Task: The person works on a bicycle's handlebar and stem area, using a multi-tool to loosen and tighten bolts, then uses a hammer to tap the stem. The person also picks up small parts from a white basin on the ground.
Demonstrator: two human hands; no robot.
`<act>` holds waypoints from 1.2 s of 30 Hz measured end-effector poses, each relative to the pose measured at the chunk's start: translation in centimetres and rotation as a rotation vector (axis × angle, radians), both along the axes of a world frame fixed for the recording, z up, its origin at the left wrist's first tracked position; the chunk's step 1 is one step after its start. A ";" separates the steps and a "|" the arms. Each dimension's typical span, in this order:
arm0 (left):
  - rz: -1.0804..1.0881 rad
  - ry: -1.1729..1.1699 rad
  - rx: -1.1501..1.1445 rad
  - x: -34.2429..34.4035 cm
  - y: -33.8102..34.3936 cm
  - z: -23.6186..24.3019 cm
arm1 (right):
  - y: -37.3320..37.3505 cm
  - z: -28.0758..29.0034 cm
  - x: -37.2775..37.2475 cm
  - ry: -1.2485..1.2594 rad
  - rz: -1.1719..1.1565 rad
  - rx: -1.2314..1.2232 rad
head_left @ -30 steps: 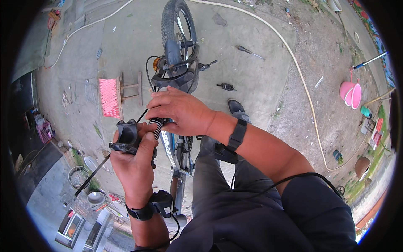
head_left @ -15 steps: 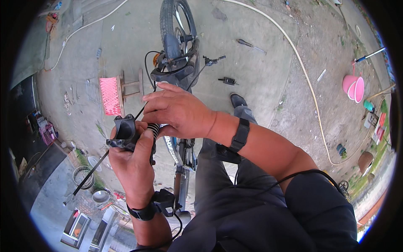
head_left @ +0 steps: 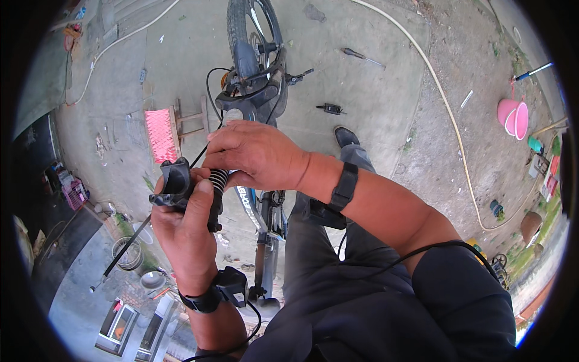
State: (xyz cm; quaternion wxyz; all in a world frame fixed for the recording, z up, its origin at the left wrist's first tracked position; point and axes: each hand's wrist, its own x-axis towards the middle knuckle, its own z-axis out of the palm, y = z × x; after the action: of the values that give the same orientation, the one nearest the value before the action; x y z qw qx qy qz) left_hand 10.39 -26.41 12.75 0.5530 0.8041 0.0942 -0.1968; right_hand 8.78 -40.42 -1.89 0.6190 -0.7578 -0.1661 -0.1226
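My left hand [head_left: 184,232] grips a black brake lever and shifter unit [head_left: 176,184] at the end of a bicycle handlebar, thumb over its top. A thin black cable [head_left: 123,253] hangs from it toward the lower left. My right hand [head_left: 256,154] is closed over the ribbed handlebar grip [head_left: 218,180] right beside the left hand. The bicycle [head_left: 256,78] stands below my hands, its front wheel pointing away from me and its frame [head_left: 265,217] running down between my legs.
A pink-topped wooden stool [head_left: 163,134] stands left of the bike. A screwdriver [head_left: 362,57] and a black pedal [head_left: 330,108] lie on the concrete. A pale hose [head_left: 446,108] curves across the ground. Pink buckets [head_left: 514,117] sit far right; metal bowls [head_left: 129,256] lower left.
Both hands stay on the handlebar end. The view has tilted slightly, so the bicycle and hands sit a little differently in the picture; my right hand has shifted slightly over the grip.
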 end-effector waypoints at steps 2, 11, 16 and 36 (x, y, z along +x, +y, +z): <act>-0.010 0.008 0.007 0.0 0.1 0.1 | 0.1 -0.1 0.0 -0.029 -0.030 -0.001; -0.036 -0.026 0.029 0.3 0.2 -0.4 | 0.2 -0.5 0.1 -0.050 -0.043 -0.005; -0.069 -0.030 -0.020 0.4 0.3 -0.5 | 0.0 -0.4 0.2 -0.037 -0.041 -0.031; -0.226 -0.324 0.224 -6.0 6.3 -1.9 | -0.1 -0.5 0.2 -0.039 -0.049 -0.047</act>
State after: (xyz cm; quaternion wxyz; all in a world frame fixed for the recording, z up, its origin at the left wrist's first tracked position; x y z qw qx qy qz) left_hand 4.37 -20.07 10.83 0.4427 0.8870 -0.0650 -0.1142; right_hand 8.94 -40.47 -2.36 0.5944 -0.7735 -0.1622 -0.1485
